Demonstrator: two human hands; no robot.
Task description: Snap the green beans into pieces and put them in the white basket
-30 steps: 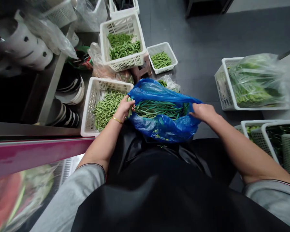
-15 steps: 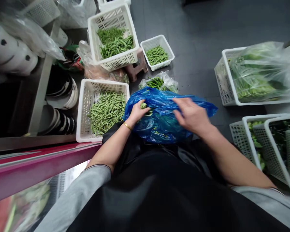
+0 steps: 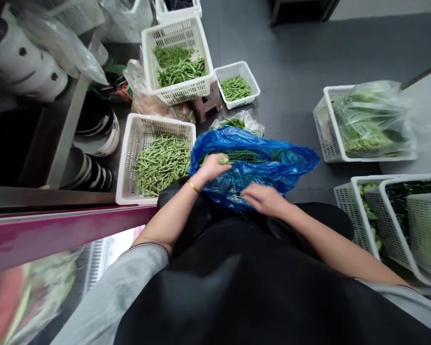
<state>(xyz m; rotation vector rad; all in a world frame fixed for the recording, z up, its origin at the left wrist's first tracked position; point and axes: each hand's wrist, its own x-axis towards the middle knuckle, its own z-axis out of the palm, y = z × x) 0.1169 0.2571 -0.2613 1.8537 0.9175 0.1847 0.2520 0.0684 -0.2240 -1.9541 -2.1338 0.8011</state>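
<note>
A blue plastic bag (image 3: 290, 160) lies in front of my lap with its mouth spread wide. Long green beans (image 3: 244, 155) show inside it. My left hand (image 3: 215, 166), with a gold bracelet at the wrist, is closed at the bag's left end around a small bunch of green beans (image 3: 223, 160), whose pale ends poke out past the thumb. On the near side of the bag, my right hand (image 3: 262, 197) has its fingers curled against the blue plastic; the fingertips are slightly blurred. Left of the bag stands a white crate (image 3: 120, 177) holding many short bean pieces (image 3: 163, 165).
Beyond the bag are a clear bag of green peppers (image 3: 253, 125), a small white basket (image 3: 237, 103) of beans and a larger crate (image 3: 183, 91) of green vegetables on a stool (image 3: 208, 103). Crates (image 3: 339, 148) of greens line the right. A metal shelf (image 3: 73, 115) stands left.
The bag's mouth has opened, so the long beans inside now show. My right hand has moved down and left to the bag's near side. My left hand keeps its bunch.
</note>
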